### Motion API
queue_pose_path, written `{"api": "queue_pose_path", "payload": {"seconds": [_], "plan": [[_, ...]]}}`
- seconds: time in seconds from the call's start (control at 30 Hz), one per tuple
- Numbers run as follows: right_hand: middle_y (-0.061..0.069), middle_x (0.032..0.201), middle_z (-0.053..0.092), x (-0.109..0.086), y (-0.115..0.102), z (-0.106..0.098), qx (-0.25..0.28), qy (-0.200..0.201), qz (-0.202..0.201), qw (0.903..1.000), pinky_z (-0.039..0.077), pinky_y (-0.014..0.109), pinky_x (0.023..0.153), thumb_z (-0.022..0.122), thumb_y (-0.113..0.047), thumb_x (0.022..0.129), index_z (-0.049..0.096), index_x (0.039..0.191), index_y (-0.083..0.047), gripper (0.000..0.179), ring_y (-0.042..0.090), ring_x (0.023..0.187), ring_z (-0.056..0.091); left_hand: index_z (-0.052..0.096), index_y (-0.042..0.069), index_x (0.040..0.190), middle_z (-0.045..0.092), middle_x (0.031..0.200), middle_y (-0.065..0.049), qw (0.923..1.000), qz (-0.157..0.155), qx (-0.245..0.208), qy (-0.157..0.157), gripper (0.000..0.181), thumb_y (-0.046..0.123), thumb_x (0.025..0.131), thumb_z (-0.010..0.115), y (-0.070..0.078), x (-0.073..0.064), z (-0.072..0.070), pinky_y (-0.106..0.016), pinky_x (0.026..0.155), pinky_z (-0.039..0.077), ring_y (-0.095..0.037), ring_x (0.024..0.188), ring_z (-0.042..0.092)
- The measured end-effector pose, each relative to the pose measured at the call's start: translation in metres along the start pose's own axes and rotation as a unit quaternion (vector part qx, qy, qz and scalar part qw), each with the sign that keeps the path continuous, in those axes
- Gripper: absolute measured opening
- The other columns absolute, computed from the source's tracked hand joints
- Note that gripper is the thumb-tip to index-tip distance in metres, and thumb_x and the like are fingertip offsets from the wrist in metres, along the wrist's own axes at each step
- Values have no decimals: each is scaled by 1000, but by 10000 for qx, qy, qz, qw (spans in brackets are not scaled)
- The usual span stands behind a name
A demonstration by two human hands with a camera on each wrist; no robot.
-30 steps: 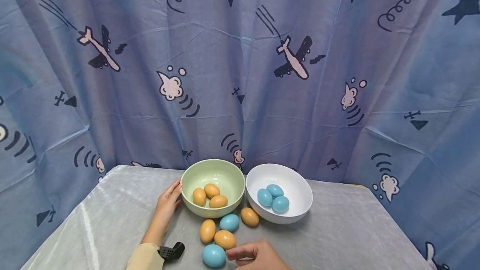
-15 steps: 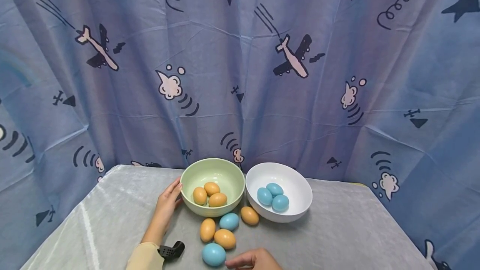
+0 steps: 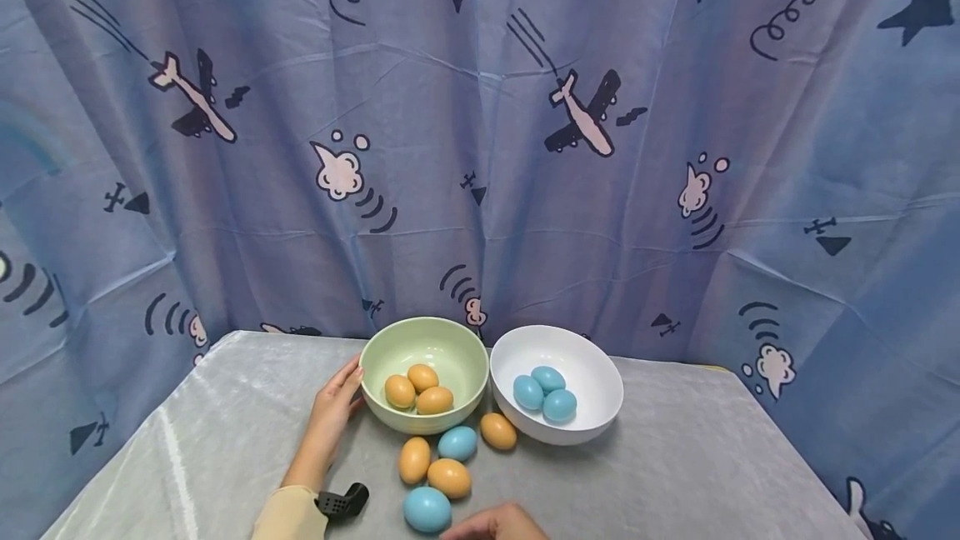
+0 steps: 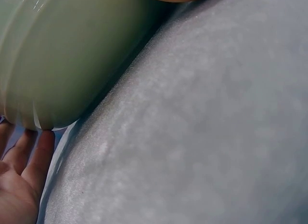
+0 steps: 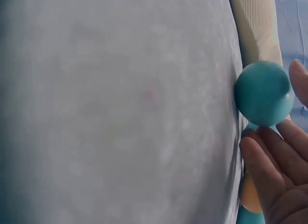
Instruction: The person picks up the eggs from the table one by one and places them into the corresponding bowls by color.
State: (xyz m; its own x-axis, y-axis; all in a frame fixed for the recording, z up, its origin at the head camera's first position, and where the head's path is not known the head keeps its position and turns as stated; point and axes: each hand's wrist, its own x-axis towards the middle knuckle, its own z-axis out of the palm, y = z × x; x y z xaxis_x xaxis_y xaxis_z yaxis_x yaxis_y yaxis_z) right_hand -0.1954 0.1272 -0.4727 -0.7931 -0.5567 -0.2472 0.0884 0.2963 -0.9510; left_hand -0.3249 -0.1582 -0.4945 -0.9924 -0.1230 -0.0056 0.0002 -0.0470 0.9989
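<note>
My left hand (image 3: 332, 411) rests on the left side of a light green bowl (image 3: 474, 357), which holds three orange eggs (image 3: 435, 400). In the left wrist view its straight fingertips touch the bowl's outer wall (image 4: 62, 65). At the bottom edge of the head view, my right hand (image 3: 504, 523) is beside the nearest blue egg (image 3: 427, 510). The right wrist view has this blue egg (image 5: 263, 93) between thumb and fingers, the thumb standing apart from the rest. Farther back lie orange eggs (image 3: 449, 478) and another blue egg (image 3: 457, 443).
A white bowl (image 3: 600, 407) with three blue eggs (image 3: 559, 405) stands right of the green one. One orange egg (image 3: 498, 432) lies in front, between the bowls. A grey cloth (image 3: 675, 473) covers the table; a patterned blue curtain (image 3: 420, 148) hangs behind.
My right hand has drawn back toward the bottom edge and slightly left, close by the near blue egg. The left hand, bowls and eggs keep their places.
</note>
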Motion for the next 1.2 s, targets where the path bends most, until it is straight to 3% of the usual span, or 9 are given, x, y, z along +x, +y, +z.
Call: {"api": "queue_pose_path", "payload": {"seconds": [0.27,0.77,0.9,1.07,1.2], "plan": [[15,98,77,3,1,7,5,-74,-218,9997,56,16,69,73,-13,86,77,104,-2,22,7,84,68,37,12,154,35,161,-9,10000,-4,20,15,57,39,105,47,-1,1,-1,-48,116,40,-27,145,37],[10,96,78,-1,-8,14,116,-62,-292,9995,60,21,70,74,-22,87,79,102,-6,23,8,87,69,38,13,154,35,161,-8,10000,24,28,-18,55,38,106,47,-1,0,0,-49,117,40,-25,145,37],[12,102,77,-5,-19,9,-102,85,-236,9996,59,22,78,75,-15,85,78,106,-6,23,11,95,69,37,13,154,33,162,-9,10000,14,44,-19,56,38,106,47,-1,0,0,-51,117,39,-27,146,35],[12,110,75,-11,-39,-3,313,217,-106,9992,61,33,87,79,-10,81,75,114,-6,33,18,98,71,37,12,154,34,162,-10,10000,40,38,3,55,37,106,46,-1,-1,0,-50,117,40,-28,144,37],[17,115,73,-15,-54,-16,505,369,-617,9961,62,28,84,83,-9,78,72,118,-2,42,17,99,72,38,12,154,34,161,-9,10000,36,70,24,54,36,106,46,0,-2,-1,-48,116,42,-28,143,39]]}}
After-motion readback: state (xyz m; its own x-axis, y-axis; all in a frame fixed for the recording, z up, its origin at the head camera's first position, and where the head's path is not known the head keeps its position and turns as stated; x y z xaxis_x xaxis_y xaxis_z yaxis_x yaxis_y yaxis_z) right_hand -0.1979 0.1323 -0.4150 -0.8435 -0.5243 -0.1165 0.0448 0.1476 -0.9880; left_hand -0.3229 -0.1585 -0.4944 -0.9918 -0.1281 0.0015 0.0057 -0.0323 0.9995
